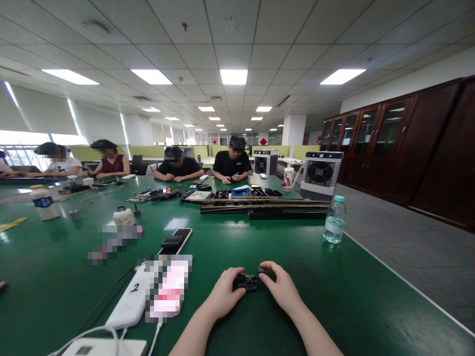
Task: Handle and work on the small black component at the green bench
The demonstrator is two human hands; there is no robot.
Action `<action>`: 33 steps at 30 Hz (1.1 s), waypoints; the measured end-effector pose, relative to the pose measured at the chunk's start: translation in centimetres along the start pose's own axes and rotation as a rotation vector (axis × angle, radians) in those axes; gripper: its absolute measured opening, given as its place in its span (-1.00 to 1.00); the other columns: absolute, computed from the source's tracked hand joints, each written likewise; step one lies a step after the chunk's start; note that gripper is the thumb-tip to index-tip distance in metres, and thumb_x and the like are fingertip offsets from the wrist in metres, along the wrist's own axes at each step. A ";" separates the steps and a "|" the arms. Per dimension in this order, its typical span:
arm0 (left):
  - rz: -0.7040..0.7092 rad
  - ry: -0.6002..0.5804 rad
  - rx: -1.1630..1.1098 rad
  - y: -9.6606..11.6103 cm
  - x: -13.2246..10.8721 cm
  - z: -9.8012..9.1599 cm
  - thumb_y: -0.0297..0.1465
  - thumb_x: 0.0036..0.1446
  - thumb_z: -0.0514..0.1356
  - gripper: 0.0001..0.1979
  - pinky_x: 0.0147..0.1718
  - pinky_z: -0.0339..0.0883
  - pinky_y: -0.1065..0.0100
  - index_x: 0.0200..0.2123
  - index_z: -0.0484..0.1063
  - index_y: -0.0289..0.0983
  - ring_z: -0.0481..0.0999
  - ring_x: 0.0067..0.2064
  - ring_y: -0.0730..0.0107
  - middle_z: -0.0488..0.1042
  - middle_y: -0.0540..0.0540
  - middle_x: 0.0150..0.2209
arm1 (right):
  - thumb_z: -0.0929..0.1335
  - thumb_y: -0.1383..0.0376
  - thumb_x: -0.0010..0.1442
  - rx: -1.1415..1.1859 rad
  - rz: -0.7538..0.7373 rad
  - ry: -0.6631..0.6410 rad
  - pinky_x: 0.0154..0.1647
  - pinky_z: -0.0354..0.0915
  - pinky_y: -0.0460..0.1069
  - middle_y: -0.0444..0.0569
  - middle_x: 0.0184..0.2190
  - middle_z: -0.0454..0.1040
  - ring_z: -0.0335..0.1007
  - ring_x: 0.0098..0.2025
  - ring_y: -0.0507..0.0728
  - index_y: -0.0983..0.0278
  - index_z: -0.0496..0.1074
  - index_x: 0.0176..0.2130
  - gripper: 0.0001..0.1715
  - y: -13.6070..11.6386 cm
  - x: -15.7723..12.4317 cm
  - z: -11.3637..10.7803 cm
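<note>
Clear plastic water bottle with teal cap (334,223), right of centre. White oblong device marked 2 (129,299), lower left. White bottle with blue label (45,203), far left. Dark reddish-brown wooden cabinets (399,148), right edge.

Toward the near edge of the worktop (371,296), a part (251,283) is in the left hand (224,294), a piece (261,270) in the right hand (282,288). A device (130,296) lies left of both, a bottle (334,225) stands by the right edge, rails (285,215) lie farther back.
</note>
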State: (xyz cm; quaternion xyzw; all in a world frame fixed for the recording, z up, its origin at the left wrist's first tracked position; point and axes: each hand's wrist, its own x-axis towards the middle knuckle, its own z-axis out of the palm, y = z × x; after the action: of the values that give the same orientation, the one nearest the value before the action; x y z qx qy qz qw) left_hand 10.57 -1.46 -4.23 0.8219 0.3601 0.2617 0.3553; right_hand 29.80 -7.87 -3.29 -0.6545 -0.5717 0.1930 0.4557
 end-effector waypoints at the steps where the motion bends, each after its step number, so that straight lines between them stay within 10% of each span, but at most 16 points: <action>1: -0.005 0.000 -0.001 0.0 0.0 0.0 -0.48 -0.06 0.17 -0.48 0.09 0.15 0.23 0.05 0.31 -0.24 0.32 0.05 0.20 0.38 -0.14 0.00 | 0.31 0.20 0.06 0.005 0.001 0.010 0.07 0.26 0.09 -0.02 -0.17 0.51 0.40 -0.05 0.19 0.21 0.43 -0.19 -0.72 0.1 0.1 -0.1; 22: 0.011 -0.020 0.018 0.5 -0.1 -0.3 -0.50 -0.07 0.18 -0.53 0.07 0.15 0.24 -0.01 0.35 -0.30 0.33 0.01 0.20 0.39 -0.15 -0.04 | 0.33 0.15 0.02 0.095 0.023 0.170 0.07 0.27 0.16 0.04 -0.17 0.54 0.43 -0.06 0.23 0.25 0.44 -0.14 -0.60 1.5 1.0 -1.1; 33: 0.039 -0.003 0.028 -0.1 0.0 0.0 -0.49 -0.08 0.18 -0.54 0.05 0.18 0.24 -0.02 0.34 -0.26 0.33 0.00 0.22 0.39 -0.13 -0.07 | 0.35 0.24 0.00 -0.002 -0.007 -0.060 0.06 0.25 0.10 0.00 -0.20 0.53 0.41 -0.08 0.19 0.23 0.51 -0.24 -0.73 -0.4 -0.1 -0.2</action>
State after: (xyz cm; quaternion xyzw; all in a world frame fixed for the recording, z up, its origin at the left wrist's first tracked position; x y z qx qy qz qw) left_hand 10.54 -1.39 -4.25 0.8342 0.3471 0.2622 0.3389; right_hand 29.74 -8.09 -2.87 -0.6467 -0.5876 0.2106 0.4383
